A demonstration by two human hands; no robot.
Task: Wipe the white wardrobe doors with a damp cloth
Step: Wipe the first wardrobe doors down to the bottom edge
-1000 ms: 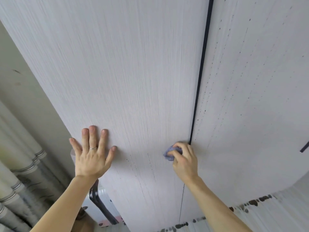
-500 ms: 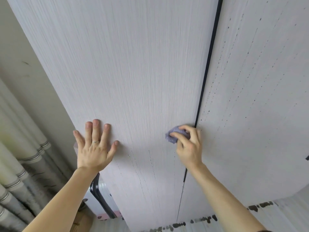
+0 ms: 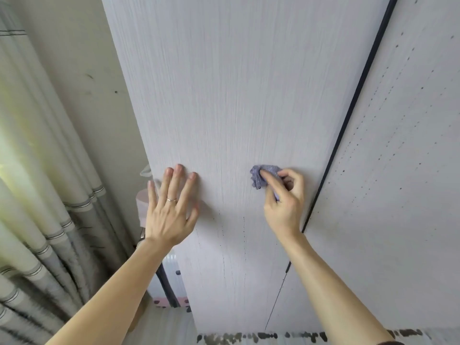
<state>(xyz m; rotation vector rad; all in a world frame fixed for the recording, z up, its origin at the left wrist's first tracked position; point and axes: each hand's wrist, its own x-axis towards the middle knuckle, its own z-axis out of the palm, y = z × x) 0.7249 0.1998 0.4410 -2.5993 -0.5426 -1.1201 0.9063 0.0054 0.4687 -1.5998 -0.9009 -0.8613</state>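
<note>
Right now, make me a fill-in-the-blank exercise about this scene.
The left hand wears a ____.
The right hand pinches the ____ against the door.
The dark gap runs to the ____ of both hands.
Missing words: ring; cloth; right.

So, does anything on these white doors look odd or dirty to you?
Yes. Lines of small dark specks run down the right white wardrobe door, and a few dot the left white wardrobe door below the crumpled purple cloth in the right hand. They look like dirt against the pale surface.
</note>
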